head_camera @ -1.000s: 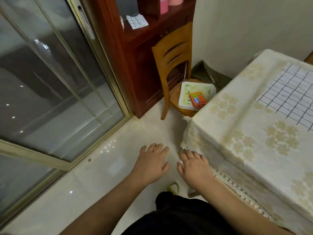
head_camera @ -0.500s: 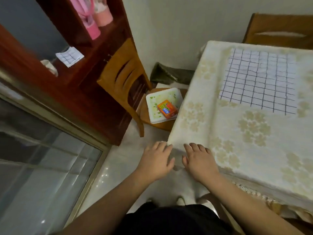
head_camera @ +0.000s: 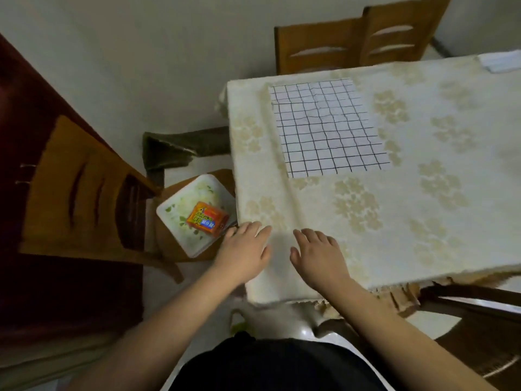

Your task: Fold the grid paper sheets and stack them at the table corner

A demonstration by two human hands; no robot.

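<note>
A white grid paper sheet [head_camera: 327,127] lies flat and unfolded near the far left corner of the table [head_camera: 423,215], which wears a cream floral cloth. My left hand [head_camera: 244,251] hovers at the table's near left edge with fingers straight and holds nothing. My right hand [head_camera: 317,253] is over the cloth just right of it, fingers spread and relaxed, also holding nothing. Both hands are well short of the sheet. A pale paper-like item [head_camera: 503,62] shows at the far right edge of the table; it is cut off by the frame.
A wooden chair [head_camera: 84,193] stands left of the table with a white tray [head_camera: 194,214] and an orange packet [head_camera: 207,218] on its seat. Two more chairs [head_camera: 361,43] stand behind the table. A dark red cabinet [head_camera: 17,114] is at far left.
My view has swung right and up from the glass door to the table, so the whole grid sheet now shows. Both hands have moved from beside the table corner to over its edge.
</note>
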